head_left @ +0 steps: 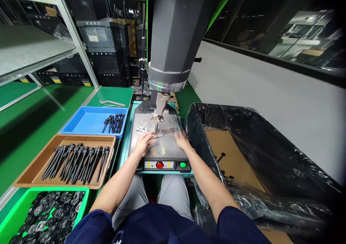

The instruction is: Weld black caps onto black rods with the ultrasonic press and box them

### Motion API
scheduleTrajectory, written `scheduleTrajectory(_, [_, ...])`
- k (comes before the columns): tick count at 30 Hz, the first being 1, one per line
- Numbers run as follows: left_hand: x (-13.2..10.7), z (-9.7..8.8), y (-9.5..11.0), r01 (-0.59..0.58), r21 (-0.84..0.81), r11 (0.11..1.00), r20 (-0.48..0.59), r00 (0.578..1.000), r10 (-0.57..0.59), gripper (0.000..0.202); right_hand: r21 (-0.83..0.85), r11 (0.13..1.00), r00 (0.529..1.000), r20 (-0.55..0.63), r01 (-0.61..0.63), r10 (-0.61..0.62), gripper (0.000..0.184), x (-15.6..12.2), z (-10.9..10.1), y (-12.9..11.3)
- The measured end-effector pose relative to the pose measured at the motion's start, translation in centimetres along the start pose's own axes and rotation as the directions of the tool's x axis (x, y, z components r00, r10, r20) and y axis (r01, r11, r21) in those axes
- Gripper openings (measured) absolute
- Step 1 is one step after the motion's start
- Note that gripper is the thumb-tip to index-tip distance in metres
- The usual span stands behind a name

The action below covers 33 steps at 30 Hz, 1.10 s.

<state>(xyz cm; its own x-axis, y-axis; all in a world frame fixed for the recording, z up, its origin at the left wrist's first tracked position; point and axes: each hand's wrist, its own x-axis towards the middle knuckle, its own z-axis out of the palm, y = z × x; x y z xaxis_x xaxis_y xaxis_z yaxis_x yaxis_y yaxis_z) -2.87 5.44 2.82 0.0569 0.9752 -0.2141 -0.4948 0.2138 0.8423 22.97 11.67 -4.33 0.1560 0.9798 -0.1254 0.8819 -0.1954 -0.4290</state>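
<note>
Under one press head, two hands reach over one steel plate. The left hand is half open, its fingertips by the jig; whether it grips anything I cannot tell. The right hand is loosely open at the plate's right edge, nothing seen in it. The jig sits mid-plate, below one horn. Two buttons, red and green, face the person; two tape bits lie on the plate.

Three trays line the left: blue, brown and green. Blue and brown hold black stems, green black discs, too overlapped to count. One wrench lies on the green bench behind.

Dark crates stack up beyond a metal shelf; a white wall under dark glass runs along the right. Before it sits a box lined with black plastic, holding cardboard. The press head blocks the view straight ahead.
</note>
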Motion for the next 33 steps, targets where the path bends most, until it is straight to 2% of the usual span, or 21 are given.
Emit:
scheduleTrajectory(6, [0.0, -0.5, -0.5, 0.018, 0.021, 1.0, 0.003, 1.0, -0.018, 0.038, 0.025, 0.996, 0.996, -0.014, -0.091, 0.091, 0.068, -3.4, 1.2, 2.3])
scheduleTrajectory(11, [0.0, -0.9, -1.1, 0.067, 0.035, 0.997, 0.006, 0.998, -0.068, 0.036, 0.19, 0.98, 0.99, -0.113, -0.062, 0.085, 0.07, -5.3, 2.5, 5.3])
scheduleTrajectory(15, [-0.1, -1.1, -1.5, 0.096, 0.052, 0.994, 0.011, 0.995, -0.097, 0.036, 0.287, 0.957, 0.983, -0.155, -0.048, 0.096, 0.071, -6.6, 3.2, 6.5])
scheduleTrajectory(19, [-1.3, -2.6, -1.8, 0.119, 0.223, 0.968, -0.048, 0.993, -0.111, 0.041, 0.323, 0.942, 0.982, -0.128, -0.092, 0.14, 0.076, -8.3, 3.1, 7.0])
scheduleTrajectory(21, [-2.7, -4.1, -2.1, 0.085, 0.399, 0.913, -0.106, 0.993, -0.046, 0.045, 0.358, 0.928, 0.981, -0.115, -0.108, 0.158, 0.078, -9.4, 3.1, 7.3])
scheduleTrajectory(24, [-5.5, -7.0, -2.9, -0.051, 0.688, 0.724, -0.146, 0.967, 0.207, 0.046, 0.406, 0.909, 0.984, -0.103, -0.091, 0.144, 0.084, -11.3, 3.6, 8.0])
scheduleTrajectory(26, [-7.5, -8.9, -3.6, -0.131, 0.826, 0.549, -0.134, 0.9, 0.416, 0.047, 0.429, 0.902, 0.985, -0.122, -0.056, 0.119, 0.087, -12.4, 4.0, 8.4])
scheduleTrajectory(28, [-8.9, -10.7, -4.5, -0.129, 0.904, 0.407, -0.124, 0.833, 0.539, 0.054, 0.438, 0.899, 0.985, -0.151, -0.013, 0.088, 0.088, -13.3, 4.4, 8.9])
scheduleTrajectory(30, [-9.6, -12.2, -5.6, -0.08, 0.932, 0.354, -0.136, 0.827, 0.545, 0.064, 0.44, 0.898, 0.983, -0.175, 0.028, 0.055, 0.087, -13.9, 4.7, 9.2])
scheduleTrajectory(33, [-9.7, -13.6, -6.9, -0.043, 0.918, 0.395, -0.152, 0.88, 0.45, 0.072, 0.438, 0.896, 0.979, -0.2, 0.068, 0.023, 0.086, -14.3, 5.0, 9.7])
